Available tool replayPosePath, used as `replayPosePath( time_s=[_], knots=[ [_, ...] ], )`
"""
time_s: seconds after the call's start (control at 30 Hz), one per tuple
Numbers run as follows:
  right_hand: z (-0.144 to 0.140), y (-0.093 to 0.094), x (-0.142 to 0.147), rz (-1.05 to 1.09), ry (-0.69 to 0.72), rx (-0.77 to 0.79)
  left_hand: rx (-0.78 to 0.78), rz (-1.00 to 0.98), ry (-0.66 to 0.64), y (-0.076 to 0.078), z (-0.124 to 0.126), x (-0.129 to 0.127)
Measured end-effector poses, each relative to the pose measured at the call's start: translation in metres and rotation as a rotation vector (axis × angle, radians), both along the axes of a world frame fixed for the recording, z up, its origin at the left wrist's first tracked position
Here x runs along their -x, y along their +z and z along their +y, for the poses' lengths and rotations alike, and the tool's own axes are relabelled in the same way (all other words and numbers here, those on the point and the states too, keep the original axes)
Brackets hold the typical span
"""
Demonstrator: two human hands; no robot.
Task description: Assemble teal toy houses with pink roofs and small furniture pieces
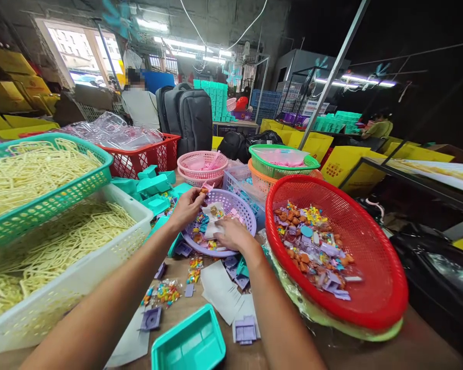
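Note:
My left hand [189,206] is closed in a pinch above the left rim of a lilac basket [247,208]. Small brown and pink plastic pieces [205,189] show at its fingertips. Inside the basket, my right hand [233,234] reaches down with fingers apart, touching mixed small parts and white paper; its fingertips are partly hidden. Below the basket lie a turquoise plastic tray [191,336], loose white paper sheets [219,288], small bags of colourful beads [167,293] and lilac plastic parts [245,330].
To the right, a large red basket [370,257] holds brown, lilac and yellow parts. At left, a green basket [96,174] and a white crate [139,205] hold pale yellow strips. Pink baskets [202,159], dark backpacks [196,121] and two people are farther back.

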State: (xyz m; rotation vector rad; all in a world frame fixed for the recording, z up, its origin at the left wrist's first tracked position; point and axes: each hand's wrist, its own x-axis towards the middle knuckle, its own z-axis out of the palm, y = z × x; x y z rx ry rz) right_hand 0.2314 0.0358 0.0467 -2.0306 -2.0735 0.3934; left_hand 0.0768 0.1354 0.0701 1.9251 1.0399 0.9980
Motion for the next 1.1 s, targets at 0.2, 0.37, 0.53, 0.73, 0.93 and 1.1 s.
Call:
replayPosePath(
  time_s=[0.2,0.37,0.53,0.73,0.93,1.1],
  knots=[
    [-0.01,0.008,0.018,0.055,0.074,0.0,0.037,-0.02,-0.062,-0.001,0.0,0.004],
    [-0.02,0.014,0.032,0.099,-0.101,-0.121,-0.019,0.117,-0.143,-0.001,-0.007,0.005],
    [-0.014,0.01,0.036,0.309,-0.335,-0.347,-0.033,0.267,-0.285,-0.002,-0.008,0.009],
    [-0.013,0.005,0.027,0.613,-0.412,-0.362,0.121,0.213,-0.441,0.005,-0.011,0.004],
    [-0.015,0.007,0.015,0.643,-0.371,-0.43,0.104,0.165,-0.458,0.016,-0.028,-0.01],
    [-0.014,-0.002,0.014,0.573,-0.391,-0.455,0.102,0.106,-0.439,0.012,-0.029,-0.007]
  ],
)
